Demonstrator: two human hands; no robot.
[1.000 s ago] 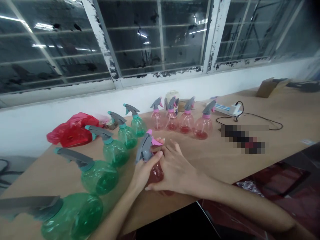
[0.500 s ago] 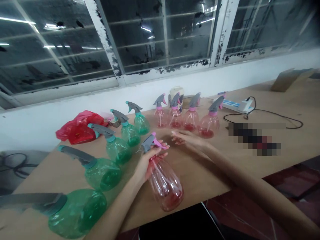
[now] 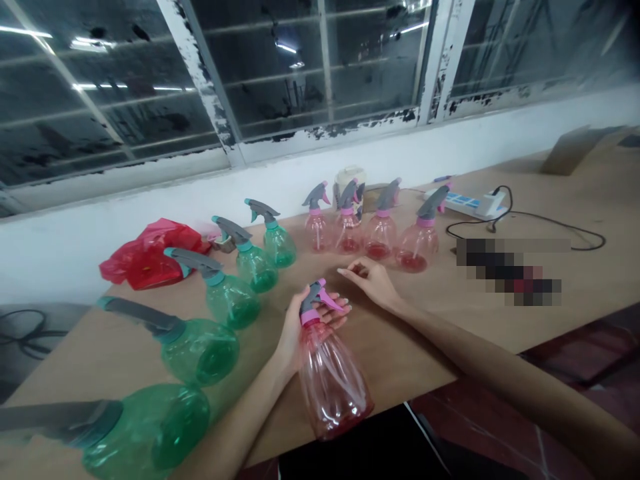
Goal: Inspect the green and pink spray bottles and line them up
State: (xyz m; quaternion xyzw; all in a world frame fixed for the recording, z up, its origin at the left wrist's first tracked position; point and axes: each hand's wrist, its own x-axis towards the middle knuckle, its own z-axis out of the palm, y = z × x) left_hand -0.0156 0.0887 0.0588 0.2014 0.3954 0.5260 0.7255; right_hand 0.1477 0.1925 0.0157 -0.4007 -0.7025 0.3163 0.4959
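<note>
The left hand (image 3: 291,339) curls round the neck of the tilted pink bottle (image 3: 336,383); a loosening grip could drop it. The right hand (image 3: 375,281) (fingers slightly apart, seemingly empty) gives no support.

Left hand (image 3: 291,330) holds pink spray bottle (image 3: 334,383)
Right hand (image 3: 376,281) at its one o'clock; green bottles (image 3: 233,301), eight to eleven.

Place: workshop-like, exact trade unclear
Window frame (image 3: 200,80): peeling white paint
Panes (image 3: 270,93): dark, showing tube lights (image 3: 287,48)
Worktable (image 3: 595,275): long, bearing a power strip (image 3: 475,204) and 10 spray bottles (image 3: 335,387)
</note>
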